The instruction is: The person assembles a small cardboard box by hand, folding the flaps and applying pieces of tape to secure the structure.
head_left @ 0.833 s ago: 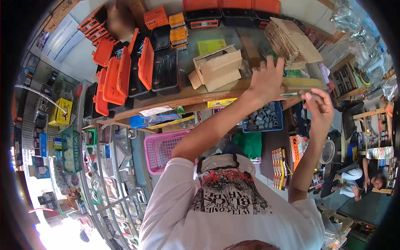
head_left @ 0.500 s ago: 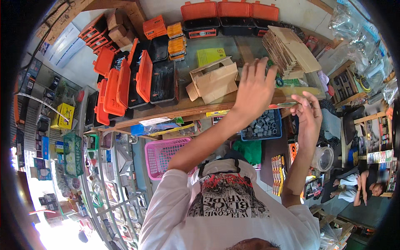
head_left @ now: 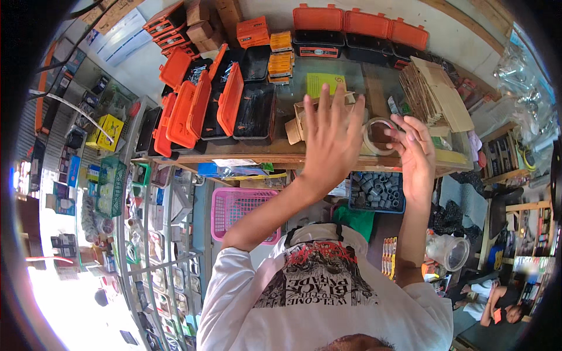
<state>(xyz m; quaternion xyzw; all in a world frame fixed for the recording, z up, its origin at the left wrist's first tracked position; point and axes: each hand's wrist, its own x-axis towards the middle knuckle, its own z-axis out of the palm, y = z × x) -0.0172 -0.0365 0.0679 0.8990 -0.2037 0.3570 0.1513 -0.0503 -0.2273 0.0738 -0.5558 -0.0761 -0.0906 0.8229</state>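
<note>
My left hand (head_left: 332,140) is spread with its fingers extended over a small brown cardboard box (head_left: 297,126), covering most of it. Whether the palm touches the box I cannot tell. My right hand (head_left: 418,161) is curled at the right edge of a roll of tape (head_left: 367,140), its fingertips closed on the rim. The ring stands above the glass-topped counter (head_left: 345,70), near its front edge. Behind the box lies a yellow-green card (head_left: 323,82). To the right leans a stack of flattened cardboard pieces (head_left: 436,93).
Black cases with orange lids (head_left: 190,114) stand open on the left, some holding screws. More open cases (head_left: 319,44) line the back. Below the counter are a pink basket (head_left: 219,213) and a blue crate (head_left: 377,193) of grey pipe fittings. Another person (head_left: 494,298) is at lower right.
My left hand has moved left and nearer, from beside the box to over it. My right hand has shifted slightly left and lower; the tape roll now shows as a full ring. The view has shifted.
</note>
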